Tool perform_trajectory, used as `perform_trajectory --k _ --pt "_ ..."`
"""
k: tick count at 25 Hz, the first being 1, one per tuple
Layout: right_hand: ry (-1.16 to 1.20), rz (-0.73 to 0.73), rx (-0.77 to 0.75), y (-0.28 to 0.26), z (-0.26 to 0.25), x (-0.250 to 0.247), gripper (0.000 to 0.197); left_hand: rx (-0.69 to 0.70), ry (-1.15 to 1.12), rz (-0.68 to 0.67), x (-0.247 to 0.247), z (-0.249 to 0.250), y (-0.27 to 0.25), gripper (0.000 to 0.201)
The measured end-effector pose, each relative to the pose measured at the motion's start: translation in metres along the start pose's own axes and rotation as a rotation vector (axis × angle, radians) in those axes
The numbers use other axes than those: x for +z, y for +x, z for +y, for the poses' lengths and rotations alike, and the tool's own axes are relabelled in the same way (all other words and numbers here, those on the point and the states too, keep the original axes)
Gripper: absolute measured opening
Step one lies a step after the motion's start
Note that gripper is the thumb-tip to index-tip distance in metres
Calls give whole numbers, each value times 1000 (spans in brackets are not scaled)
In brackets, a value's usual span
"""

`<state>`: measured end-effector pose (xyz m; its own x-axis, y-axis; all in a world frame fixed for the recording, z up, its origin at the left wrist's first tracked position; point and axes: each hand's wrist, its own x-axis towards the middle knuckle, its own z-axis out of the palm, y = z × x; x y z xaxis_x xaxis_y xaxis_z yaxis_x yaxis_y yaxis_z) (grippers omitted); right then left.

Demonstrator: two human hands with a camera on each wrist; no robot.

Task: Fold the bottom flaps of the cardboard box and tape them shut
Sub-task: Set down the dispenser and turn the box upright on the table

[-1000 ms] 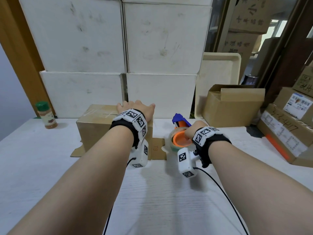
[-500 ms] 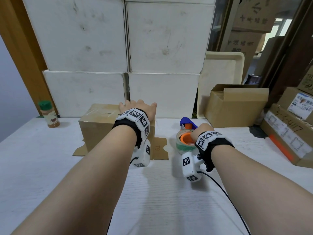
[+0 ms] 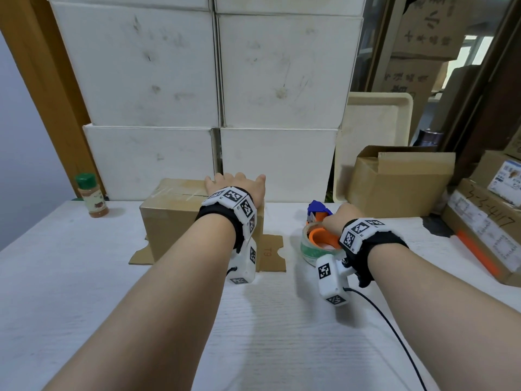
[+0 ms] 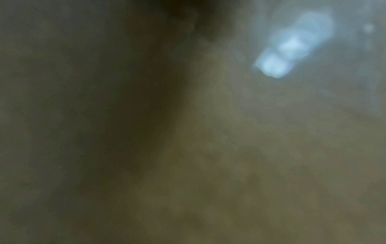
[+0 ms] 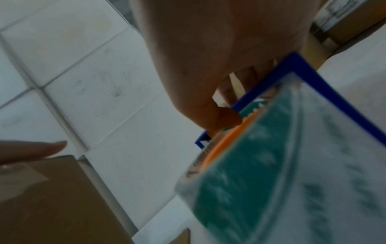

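Observation:
A brown cardboard box [image 3: 172, 221] stands on the white table [image 3: 70, 277] with its taped, folded flaps on top and other flaps spread flat around its base. My left hand [image 3: 234, 186] lies flat on the box's top at the right end, fingers straight. To the right, my right hand [image 3: 345, 220] grips a tape dispenser [image 3: 318, 235] with a blue frame, an orange core and a clear roll printed green. In the right wrist view my curled fingers [image 5: 219, 118] hold the dispenser [image 5: 282, 156] beside the box [image 5: 52, 198]. The left wrist view is a dark blur.
White boxes [image 3: 211, 108] are stacked behind the work area. A spice jar [image 3: 91, 194] with a green cap stands at the left. An open cardboard box [image 3: 400, 182] and a cream tray [image 3: 375, 136] sit at the back right, with labelled cartons [image 3: 490, 221] along the right edge.
My right hand has drawn the tape dispenser slightly nearer and to the right. My left hand stays flat on the box.

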<state>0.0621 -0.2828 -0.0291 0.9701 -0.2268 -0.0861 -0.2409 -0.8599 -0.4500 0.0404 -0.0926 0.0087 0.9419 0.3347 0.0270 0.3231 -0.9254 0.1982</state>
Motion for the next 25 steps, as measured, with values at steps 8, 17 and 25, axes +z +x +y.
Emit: perform_trajectory --k 8,17,25 --pt "124 -50 -296 -15 -54 -19 37 -94 -278 -30 -12 16 -8 69" --pt "319 -246 -435 -37 -94 -4 70 -20 -1088 -31 -12 10 18 97" --pt "445 -348 -368 -30 -90 9 76 -73 -878 23 -13 9 13 53"
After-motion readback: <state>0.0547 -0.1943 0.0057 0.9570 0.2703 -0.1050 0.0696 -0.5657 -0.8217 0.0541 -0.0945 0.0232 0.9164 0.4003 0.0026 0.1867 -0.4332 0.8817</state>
